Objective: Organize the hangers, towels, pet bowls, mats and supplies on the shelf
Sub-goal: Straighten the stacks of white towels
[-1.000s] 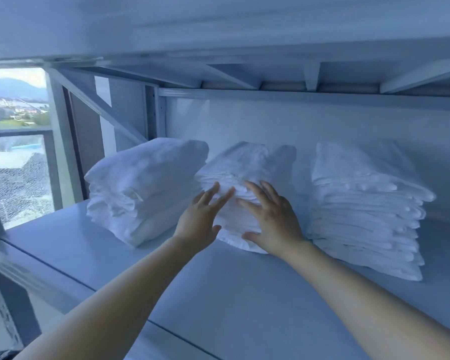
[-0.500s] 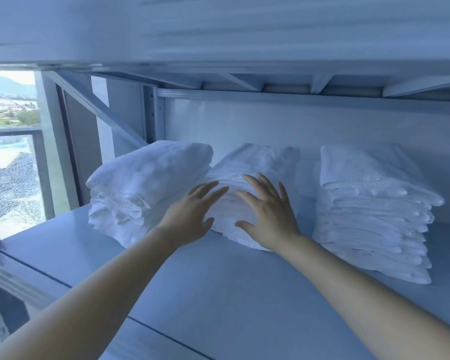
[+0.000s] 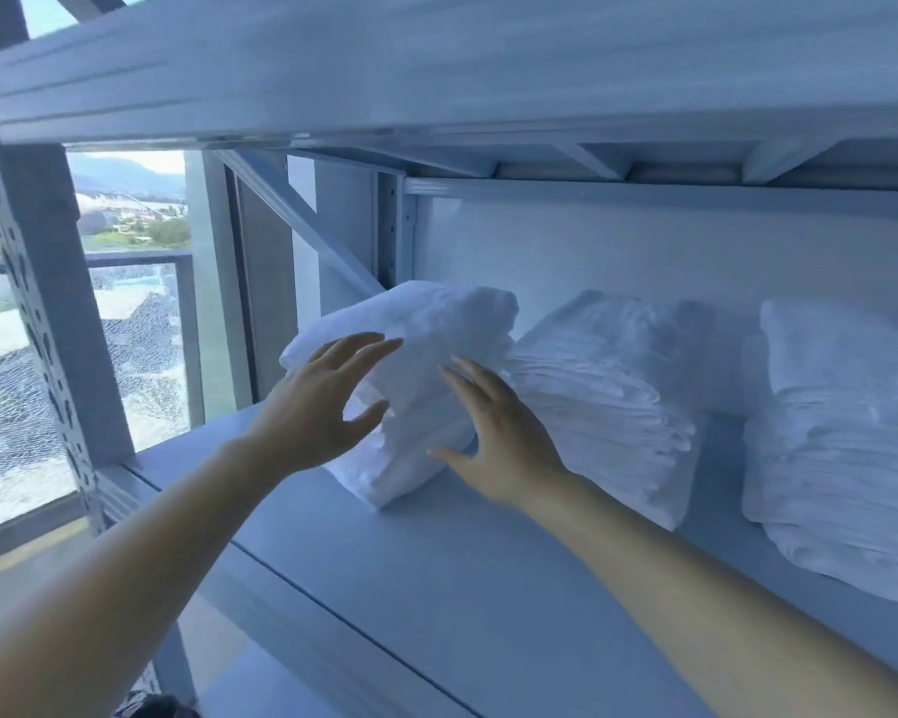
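Reaching into the shelf [image 3: 436, 588], I have my left hand [image 3: 312, 412] and my right hand [image 3: 493, 437] at the two sides of the left towel stack [image 3: 436, 344], fingers spread wide and holding nothing. This stack lies at the left end of the board, touching the middle towel stack [image 3: 607, 386]. A third towel stack [image 3: 841, 432] stands apart at the right.
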Tool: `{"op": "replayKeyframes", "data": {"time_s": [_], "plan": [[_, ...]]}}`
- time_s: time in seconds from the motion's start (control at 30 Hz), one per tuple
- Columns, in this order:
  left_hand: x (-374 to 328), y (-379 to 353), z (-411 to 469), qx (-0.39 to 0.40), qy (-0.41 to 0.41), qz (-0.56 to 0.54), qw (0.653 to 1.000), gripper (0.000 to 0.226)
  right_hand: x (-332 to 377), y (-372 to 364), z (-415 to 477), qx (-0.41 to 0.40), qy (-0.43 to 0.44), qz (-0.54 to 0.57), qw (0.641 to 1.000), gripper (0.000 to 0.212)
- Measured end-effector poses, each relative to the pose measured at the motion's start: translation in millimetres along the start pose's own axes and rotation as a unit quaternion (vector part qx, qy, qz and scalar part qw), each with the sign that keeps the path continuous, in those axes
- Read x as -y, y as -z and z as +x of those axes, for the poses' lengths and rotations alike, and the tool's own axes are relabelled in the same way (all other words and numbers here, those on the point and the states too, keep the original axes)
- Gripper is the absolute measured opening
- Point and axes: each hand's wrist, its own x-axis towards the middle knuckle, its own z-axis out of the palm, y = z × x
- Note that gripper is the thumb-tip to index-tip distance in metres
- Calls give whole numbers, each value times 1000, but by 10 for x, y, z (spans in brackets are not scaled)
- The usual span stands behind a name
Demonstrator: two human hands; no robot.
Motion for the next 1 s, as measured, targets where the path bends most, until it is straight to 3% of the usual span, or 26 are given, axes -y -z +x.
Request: {"op": "replayKeyframes", "data": {"time_s": [0.13, 0.3, 0.43, 1.0], "plan": [[213, -50, -215, 37, 22, 1, 999, 67, 169, -133, 177, 9, 18, 21, 1000, 83], [312, -142, -307, 49, 7, -13, 999, 96, 251, -367, 291, 39, 41, -8, 998, 93], [385, -223, -256, 51, 16, -37, 998, 105, 216, -437, 311, 39, 40, -32, 998, 96], [281, -672, 102, 83, 66, -85, 991, 98, -20, -399, 356, 50, -36, -108, 992, 88]]}}
